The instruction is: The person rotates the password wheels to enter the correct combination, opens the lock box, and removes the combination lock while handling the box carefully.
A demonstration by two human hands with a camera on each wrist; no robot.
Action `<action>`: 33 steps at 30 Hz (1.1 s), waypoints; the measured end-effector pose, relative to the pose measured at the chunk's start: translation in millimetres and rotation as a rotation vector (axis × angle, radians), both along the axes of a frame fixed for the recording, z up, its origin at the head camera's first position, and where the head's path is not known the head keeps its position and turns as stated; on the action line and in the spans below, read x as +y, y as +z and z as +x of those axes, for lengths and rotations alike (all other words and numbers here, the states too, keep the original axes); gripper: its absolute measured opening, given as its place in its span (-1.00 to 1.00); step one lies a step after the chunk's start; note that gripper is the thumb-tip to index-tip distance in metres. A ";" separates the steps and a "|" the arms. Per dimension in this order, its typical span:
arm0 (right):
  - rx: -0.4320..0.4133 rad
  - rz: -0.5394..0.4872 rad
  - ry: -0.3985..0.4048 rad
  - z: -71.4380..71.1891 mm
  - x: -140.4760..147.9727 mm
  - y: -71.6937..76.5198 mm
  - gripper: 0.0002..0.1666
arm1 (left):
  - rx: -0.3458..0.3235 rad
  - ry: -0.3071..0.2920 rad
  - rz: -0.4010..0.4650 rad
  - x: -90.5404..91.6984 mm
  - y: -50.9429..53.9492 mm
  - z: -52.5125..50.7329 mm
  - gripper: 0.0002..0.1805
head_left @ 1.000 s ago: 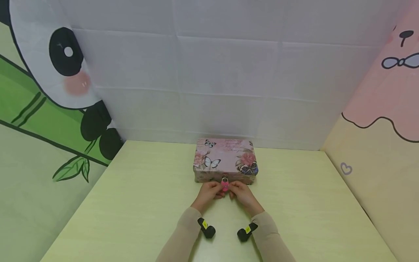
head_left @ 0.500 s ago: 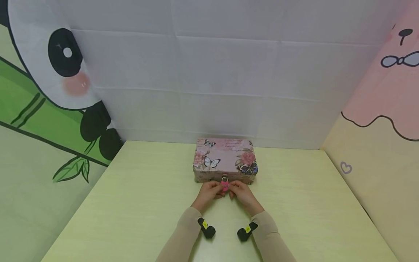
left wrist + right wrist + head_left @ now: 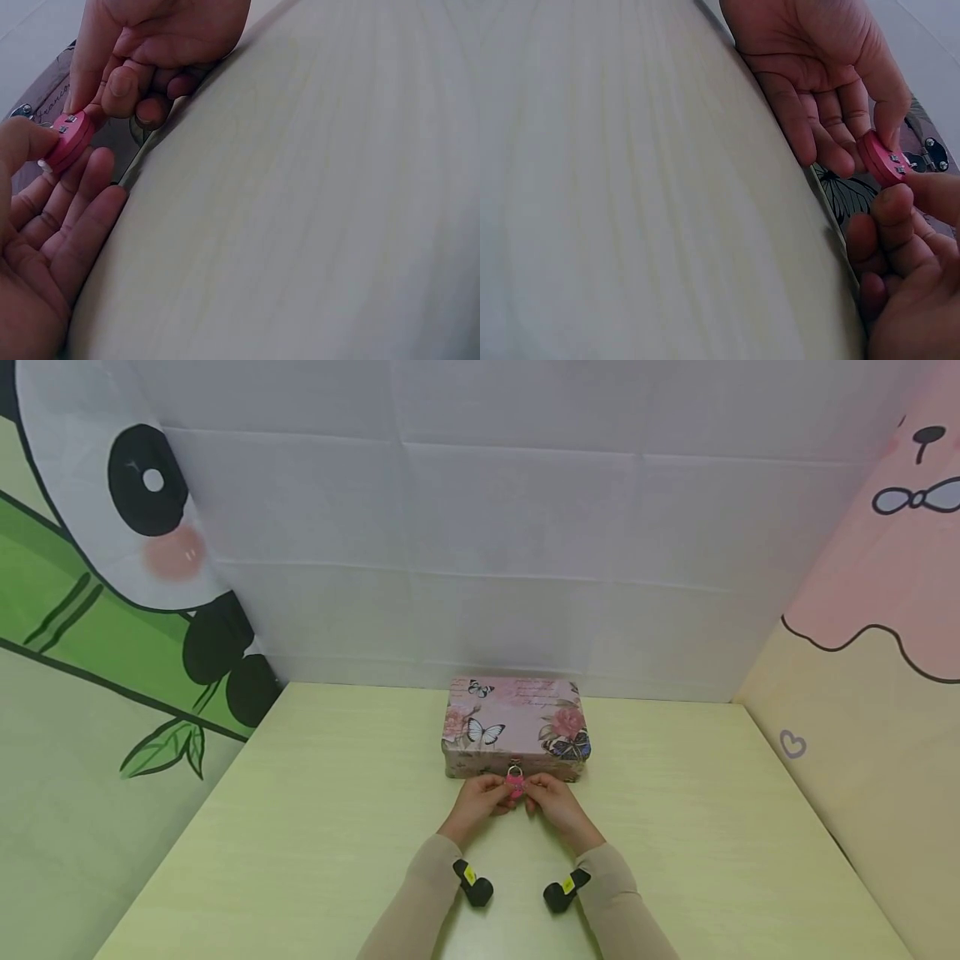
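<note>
A small pink combination padlock (image 3: 515, 784) hangs by its metal shackle at the latch on the front of a pink box (image 3: 517, 718) printed with butterflies and roses. From the left, my left hand (image 3: 480, 800) pinches the padlock between thumb and fingers. On the opposite side my right hand (image 3: 558, 806) pinches its edge with thumb and index finger. Number dials show on the padlock (image 3: 69, 135) in the left wrist view. In the right wrist view the metal latch (image 3: 932, 154) appears just behind the padlock (image 3: 883, 159). The box lid is down.
The box stands near the back edge of a pale wood-grain table (image 3: 337, 793), close to a white cloth backdrop (image 3: 517, 527). Side walls carry a panda print (image 3: 150, 477) on the left and a pink bear print (image 3: 900, 568) on the right.
Both hands stay at the padlock, which has tilted very slightly between the fingers. The box has not moved.
</note>
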State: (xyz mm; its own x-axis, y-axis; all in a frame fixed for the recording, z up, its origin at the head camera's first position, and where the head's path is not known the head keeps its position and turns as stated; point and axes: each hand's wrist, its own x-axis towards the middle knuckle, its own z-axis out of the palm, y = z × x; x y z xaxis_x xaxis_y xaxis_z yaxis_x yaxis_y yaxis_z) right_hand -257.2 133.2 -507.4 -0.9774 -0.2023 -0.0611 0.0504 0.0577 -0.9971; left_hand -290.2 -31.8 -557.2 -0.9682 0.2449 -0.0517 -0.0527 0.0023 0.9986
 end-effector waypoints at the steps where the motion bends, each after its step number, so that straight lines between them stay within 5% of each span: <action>1: -0.002 0.003 0.001 -0.1 0.1 -0.4 -0.82 | 0.005 -0.001 -0.002 0.0 -0.2 0.0 -0.78; 6: -0.027 0.005 -0.012 -8.2 1.6 -15.4 -0.80 | 0.007 -0.002 -0.003 0.4 1.8 2.2 -0.78; 9: -0.024 0.005 -0.027 -14.0 2.7 -28.2 -0.79 | 0.007 0.003 0.003 0.0 13.7 9.3 -0.78; 13: 0.058 -0.016 -0.016 -15.4 4.7 -37.4 -0.76 | 0.009 0.040 0.020 -0.8 33.2 20.9 -0.75; 16: 0.153 -0.066 0.031 -17.0 7.2 -43.8 -0.73 | 0.001 0.065 0.041 -1.2 37.7 23.9 -0.72; 20: 0.156 -0.071 0.037 -15.8 6.7 -42.7 -0.73 | -0.014 0.053 0.056 -2.7 33.4 20.1 -0.73; 27: 0.009 0.011 -0.034 -16.7 2.5 -35.3 -0.78 | -0.010 0.019 0.050 -4.3 4.5 3.4 -0.73; 33: -0.004 0.021 -0.014 -16.7 3.7 -31.7 -0.77 | -0.002 0.022 -0.005 -2.5 2.6 0.9 -0.73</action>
State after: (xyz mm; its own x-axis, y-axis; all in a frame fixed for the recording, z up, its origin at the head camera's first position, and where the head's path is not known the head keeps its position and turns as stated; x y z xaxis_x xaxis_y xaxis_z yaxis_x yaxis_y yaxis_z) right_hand -273.9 136.9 -539.1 -0.9798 -0.1876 -0.0691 0.0553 0.0779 -0.9954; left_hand -289.3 -34.4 -554.6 -0.9733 0.2230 -0.0552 -0.0553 0.0059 0.9985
